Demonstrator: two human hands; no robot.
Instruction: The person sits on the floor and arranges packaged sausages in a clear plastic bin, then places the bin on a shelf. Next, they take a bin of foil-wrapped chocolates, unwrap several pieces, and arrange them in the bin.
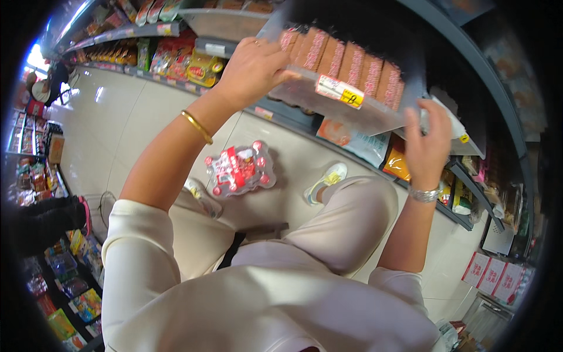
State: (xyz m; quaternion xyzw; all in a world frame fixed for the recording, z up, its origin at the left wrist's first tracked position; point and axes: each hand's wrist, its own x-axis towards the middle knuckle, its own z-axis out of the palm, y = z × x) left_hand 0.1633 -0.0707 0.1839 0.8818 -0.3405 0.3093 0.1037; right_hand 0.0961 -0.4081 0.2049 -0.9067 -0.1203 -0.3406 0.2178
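A translucent plastic bin (303, 79) is pulled out at the shelf, its front wall tilted and bearing a price label (339, 91). Inside stand several packs of brown wafer-like biscuits (336, 59) with pink-and-white speckled bands. My left hand (259, 66) grips the bin's left front corner, thumb on the front wall. At the right front corner is my right hand (429, 141), the thumb by the front and the fingers along the outer side; its contact is partly blurred. Below, a shrink-wrapped pack of bottles with red caps (241, 169) lies on the floor between my feet.
Lower shelf goods include a white-and-teal bag (354, 141) and an orange bag (397, 156). Beside my right hand sits another bin (473, 147). Red-and-white cartons (495, 275) stand at right. Packaged goods (83, 303) line the left, and a person (55, 83) is far left.
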